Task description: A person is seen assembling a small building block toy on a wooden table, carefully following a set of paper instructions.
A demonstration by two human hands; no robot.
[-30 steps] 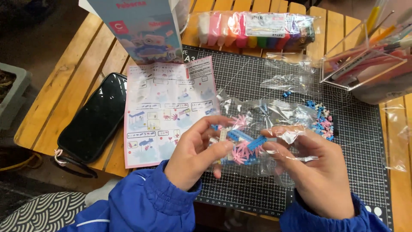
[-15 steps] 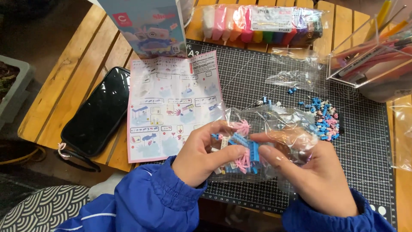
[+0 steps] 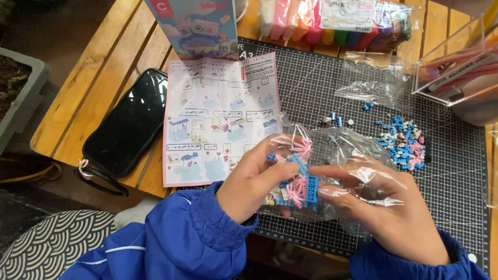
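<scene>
Bag in hand: clear crinkled plastic bag (image 3: 332, 171) of small blue, pink and white building bricks was held above the dark gridded cutting mat (image 3: 456, 192), between both hands.
Left hand (image 3: 254, 181): its grip was clamped on the bag's left side, thumb pressing blue and pink pieces through the plastic.
Right hand (image 3: 394, 207): fingers were closed on the bag's right side, pinching the film.
Loose bricks: a heap of tiny blue, white and pink bricks (image 3: 404, 145) lay on the mat, right of the bag.
Other bag: a flattened clear plastic bag (image 3: 371, 85) lay farther up the mat; its contents cannot be told.
Clay pack: a clear wrapper of coloured clay sticks (image 3: 337, 21) lay at the far edge.
Clear box: a transparent plastic box (image 3: 456, 67) held pink and red sticks.
Leaflet: a pink-bordered folded instruction sheet (image 3: 218, 119) lay on the wooden slatted tabletop (image 3: 98, 88), beside a black glossy case (image 3: 129, 122) and below a pale blue cardboard box (image 3: 199, 28).
</scene>
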